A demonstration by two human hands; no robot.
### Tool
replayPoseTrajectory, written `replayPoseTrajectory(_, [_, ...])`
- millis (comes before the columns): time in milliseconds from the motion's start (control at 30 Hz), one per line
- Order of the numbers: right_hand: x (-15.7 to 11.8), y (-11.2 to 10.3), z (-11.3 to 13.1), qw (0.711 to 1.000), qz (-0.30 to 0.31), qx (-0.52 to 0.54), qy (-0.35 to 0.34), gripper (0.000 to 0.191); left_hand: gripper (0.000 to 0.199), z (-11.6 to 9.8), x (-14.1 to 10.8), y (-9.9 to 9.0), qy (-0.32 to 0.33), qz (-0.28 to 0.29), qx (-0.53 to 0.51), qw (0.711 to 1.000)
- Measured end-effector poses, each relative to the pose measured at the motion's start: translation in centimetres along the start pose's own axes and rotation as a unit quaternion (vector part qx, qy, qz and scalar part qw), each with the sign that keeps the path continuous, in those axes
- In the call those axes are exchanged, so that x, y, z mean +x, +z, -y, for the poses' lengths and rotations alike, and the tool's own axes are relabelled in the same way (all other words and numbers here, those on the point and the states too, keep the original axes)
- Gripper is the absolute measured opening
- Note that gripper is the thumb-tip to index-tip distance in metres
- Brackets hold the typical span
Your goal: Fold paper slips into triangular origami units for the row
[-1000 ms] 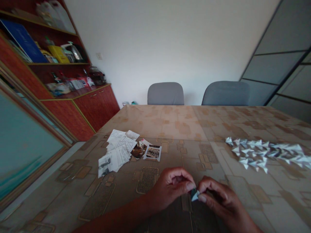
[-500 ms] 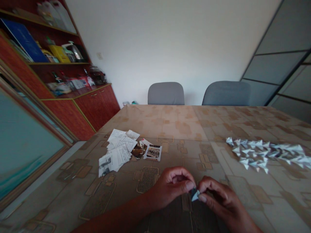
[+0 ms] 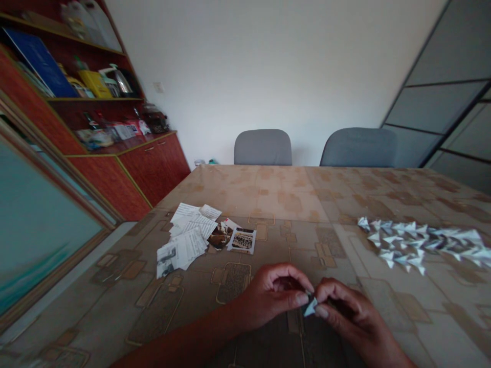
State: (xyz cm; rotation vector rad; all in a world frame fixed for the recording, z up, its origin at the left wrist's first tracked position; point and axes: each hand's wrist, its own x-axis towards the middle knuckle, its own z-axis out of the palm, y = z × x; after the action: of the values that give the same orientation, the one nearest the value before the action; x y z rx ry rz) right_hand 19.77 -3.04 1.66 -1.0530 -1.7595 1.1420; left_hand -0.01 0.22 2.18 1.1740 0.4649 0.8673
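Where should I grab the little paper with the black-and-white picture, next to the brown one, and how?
Probably best to pinch the picture paper by its near right corner, coming from the right. It lies flat on the table, so slide a fingertip under that corner first. The right edge is free, while the left side meets the brown picture.

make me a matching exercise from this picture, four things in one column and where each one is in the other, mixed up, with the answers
1. small folded paper
2. loose printed papers
3. row of folded pieces
4. grey chairs

A. on the table, right side
B. beyond the table's far edge
C. pinched between both hands
D. on the table, left side

1-C, 2-D, 3-A, 4-B
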Motion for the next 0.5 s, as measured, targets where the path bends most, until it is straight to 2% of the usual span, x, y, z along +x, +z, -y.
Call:
replayPoseTrajectory(267, [0.19,0.17,0.41,0.999,-0.005,0.041,0.004,0.019,0.013,-0.11,-0.08,-0.08,0.09,-0.024,0.146,0.985])
replayPoseTrajectory(500, [0.07,0.43,0.09,0.999,0.005,0.042,0.022,0.021,0.006,-0.24,-0.07,0.53,0.164,-0.087,0.261,0.947])
